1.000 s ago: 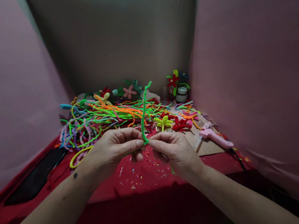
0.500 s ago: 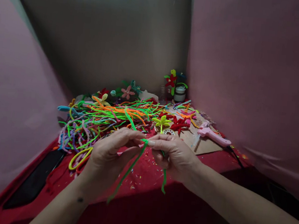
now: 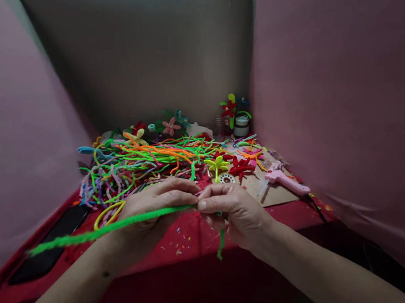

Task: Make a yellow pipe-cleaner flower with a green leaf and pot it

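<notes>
Between the fingertips of both hands, above the near part of the table, a green pipe cleaner (image 3: 137, 218) is pinched. Its long end stretches left across my left hand (image 3: 163, 200) and forearm. My left hand is closed on it near the middle of the view. Touching it from the right, my right hand (image 3: 236, 208) pinches the same spot with thumb and forefinger. A short green end hangs below my right hand, and another green piece stands up behind my left fingers. The pinched joint itself is hidden by the fingertips.
A pile of coloured pipe cleaners (image 3: 151, 153) covers the table's left and back. A yellow-green pipe-cleaner flower (image 3: 217, 164), a white bobbin (image 3: 227, 178) and a pink glue gun (image 3: 288, 182) lie to the right. A dark phone (image 3: 41, 260) rests at left; the tablecloth (image 3: 193, 237) is red.
The long green end has swung from hanging below my hands to stretching left across my left forearm. Both hands remain pinched together at nearly the same place.
</notes>
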`<state>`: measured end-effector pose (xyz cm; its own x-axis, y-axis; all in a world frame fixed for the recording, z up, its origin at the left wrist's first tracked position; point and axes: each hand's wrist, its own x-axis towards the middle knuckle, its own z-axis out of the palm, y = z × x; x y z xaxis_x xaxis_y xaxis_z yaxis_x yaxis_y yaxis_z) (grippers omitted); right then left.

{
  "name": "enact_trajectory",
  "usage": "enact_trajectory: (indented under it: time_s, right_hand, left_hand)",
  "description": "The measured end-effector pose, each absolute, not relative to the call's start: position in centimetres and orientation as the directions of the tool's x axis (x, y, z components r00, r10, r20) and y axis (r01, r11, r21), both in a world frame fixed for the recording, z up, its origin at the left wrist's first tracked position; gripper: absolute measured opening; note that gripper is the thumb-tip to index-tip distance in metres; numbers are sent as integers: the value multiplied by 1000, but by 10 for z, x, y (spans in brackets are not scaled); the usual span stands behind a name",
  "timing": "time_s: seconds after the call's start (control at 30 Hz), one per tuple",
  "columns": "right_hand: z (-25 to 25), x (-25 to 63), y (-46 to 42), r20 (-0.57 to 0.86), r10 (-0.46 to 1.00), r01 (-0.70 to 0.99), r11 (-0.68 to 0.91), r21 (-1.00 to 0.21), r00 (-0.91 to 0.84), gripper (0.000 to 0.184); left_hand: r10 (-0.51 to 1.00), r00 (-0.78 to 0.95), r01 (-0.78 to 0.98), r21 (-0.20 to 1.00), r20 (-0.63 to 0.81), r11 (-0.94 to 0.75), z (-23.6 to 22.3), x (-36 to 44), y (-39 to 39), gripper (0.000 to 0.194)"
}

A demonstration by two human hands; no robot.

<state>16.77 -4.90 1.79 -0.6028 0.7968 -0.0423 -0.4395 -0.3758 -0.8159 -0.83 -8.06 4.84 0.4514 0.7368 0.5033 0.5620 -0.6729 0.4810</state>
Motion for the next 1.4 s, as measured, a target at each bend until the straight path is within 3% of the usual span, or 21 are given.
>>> enact_trajectory:
  time_s: [0.2,0.4,0.57,0.67,0.77,0.9,0.97,1.07,1.13,1.23,1.4]
  right_hand:
    - [20,171,-52,-44,789,-407,-364,-838,-613,11]
    - [18,173,-49,-20,794,-385,-316,-867,-608,13]
    - [26,178,-42,158,798,-212,39,-976,-582,5]
    - [36,181,-41,287,752,-91,292,-952,-594,8]
    - [42,182,-43,453,681,-1,553,-833,-575,11]
    - [40,186,-52,784,597,148,802,-578,-173,11]
    - [34,187,-57,760,640,163,767,-621,-114,14]
    - [24,184,-61,525,785,4,557,-831,-329,20]
    - [18,181,-61,427,817,-95,425,-900,-387,18]
    - [15,176,-61,418,834,-167,383,-908,-360,15]
    - [11,171,-63,484,815,-188,446,-875,-319,15]
  left_hand:
    - [757,327,530,553,567,-643,55,0,-82,15]
    - [806,341,438,677,484,-592,57,-2,-82,12]
    - [894,336,446,786,297,-428,61,-7,-79,12]
    - [919,367,526,783,142,-332,65,-6,-78,14]
    - [936,337,566,774,98,-285,66,-3,-80,16]
    - [953,219,638,707,211,-303,64,1,-87,16]
    - [934,189,681,645,304,-348,61,3,-91,12]
    - [879,186,726,542,439,-424,55,9,-94,9]
    - [829,214,751,455,516,-478,52,12,-95,8]
    - [769,262,775,348,583,-528,49,16,-94,11]
    - [752,281,839,227,596,-494,43,15,-94,13]
